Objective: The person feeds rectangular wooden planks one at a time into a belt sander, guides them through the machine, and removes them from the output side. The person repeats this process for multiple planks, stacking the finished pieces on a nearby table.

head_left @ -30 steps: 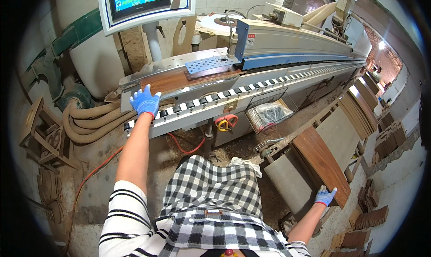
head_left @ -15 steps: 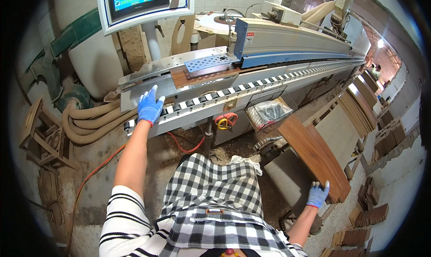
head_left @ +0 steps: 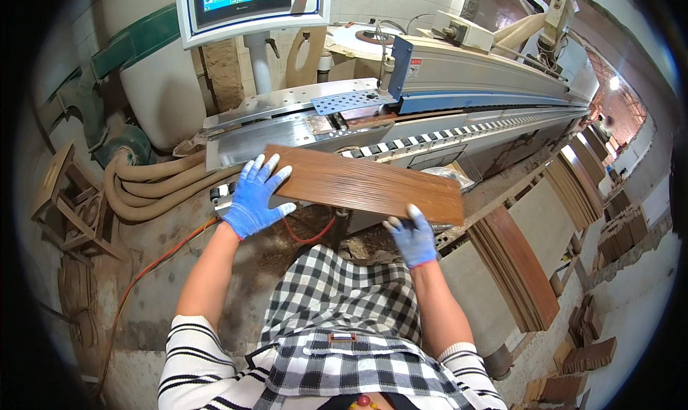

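Observation:
A brown wooden board [head_left: 365,184] with visible grain is tilted in front of the machine bed, between my two gloved hands. My left hand [head_left: 254,198], in a blue glove with pale fingertips, has its fingers on the board's left end, the thumb standing apart below. At the lower edge toward the right end, my right hand [head_left: 414,241] grips the board, thumb on its face and the other fingers partly hidden. Behind the board lies the machine's metal infeed table [head_left: 247,143]. A second wooden piece [head_left: 365,114] shows under the perforated blue guard [head_left: 349,102].
A control panel [head_left: 247,5] stands above the machine. The roller track [head_left: 423,139] runs to the far right. To my right, a stack of boards [head_left: 516,267] rests on a stand. Ribbed hoses [head_left: 158,188] and an orange hose [head_left: 154,267] lie at the left.
The top board has come off the right stack and is now between both hands. My right hand moved left and up. The piece on the machine has travelled further under the guard.

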{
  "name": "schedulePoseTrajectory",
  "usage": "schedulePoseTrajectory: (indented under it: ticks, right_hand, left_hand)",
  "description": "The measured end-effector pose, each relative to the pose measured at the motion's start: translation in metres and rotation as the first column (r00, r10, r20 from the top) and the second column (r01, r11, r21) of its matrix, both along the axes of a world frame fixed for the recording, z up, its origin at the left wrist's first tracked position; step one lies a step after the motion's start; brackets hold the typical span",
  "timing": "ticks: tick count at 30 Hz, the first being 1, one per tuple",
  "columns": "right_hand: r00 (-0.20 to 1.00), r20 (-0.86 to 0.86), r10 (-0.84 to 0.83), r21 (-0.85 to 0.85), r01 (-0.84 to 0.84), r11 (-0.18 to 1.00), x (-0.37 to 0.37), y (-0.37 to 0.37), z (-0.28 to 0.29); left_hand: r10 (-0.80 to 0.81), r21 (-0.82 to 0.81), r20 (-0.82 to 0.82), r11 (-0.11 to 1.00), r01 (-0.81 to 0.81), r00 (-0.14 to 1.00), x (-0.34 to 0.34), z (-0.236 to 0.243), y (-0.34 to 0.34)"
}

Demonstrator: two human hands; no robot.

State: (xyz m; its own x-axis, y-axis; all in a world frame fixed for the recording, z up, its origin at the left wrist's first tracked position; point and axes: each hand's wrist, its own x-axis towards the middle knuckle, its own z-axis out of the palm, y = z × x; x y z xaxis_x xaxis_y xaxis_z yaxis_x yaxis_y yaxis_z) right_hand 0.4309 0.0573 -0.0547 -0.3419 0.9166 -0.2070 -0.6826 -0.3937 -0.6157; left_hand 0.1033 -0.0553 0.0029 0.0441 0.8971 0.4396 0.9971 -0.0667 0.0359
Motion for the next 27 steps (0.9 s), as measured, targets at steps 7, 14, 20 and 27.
schedulePoseTrajectory:
  ticks: [7, 14, 20, 27]
  right_hand:
    - [0.953, -0.183, 0.24, -0.059, -0.255, 0.965, -0.08, 0.013, -0.005]
    - [0.955, 0.02, 0.297, 0.233, -0.293, 0.927, -0.023, 0.014, -0.006]
    - [0.506, 0.742, -0.441, 0.535, -0.05, 0.843, 0.13, 0.063, -0.059]
    - [-0.607, 0.49, -0.625, 0.429, -0.457, 0.779, 0.234, 0.08, -0.045]
  left_hand:
    - [0.244, -0.099, -0.075, 0.963, -0.25, 0.967, -0.046, -0.01, -0.015]
    - [0.479, -0.191, -0.038, 0.858, -0.477, 0.877, -0.076, -0.01, 0.007]
    - [0.623, -0.321, -0.038, 0.733, -0.6, 0.782, -0.081, 0.005, 0.041]
    - [0.707, -0.278, 0.004, 0.681, -0.678, 0.708, -0.096, -0.007, 0.064]
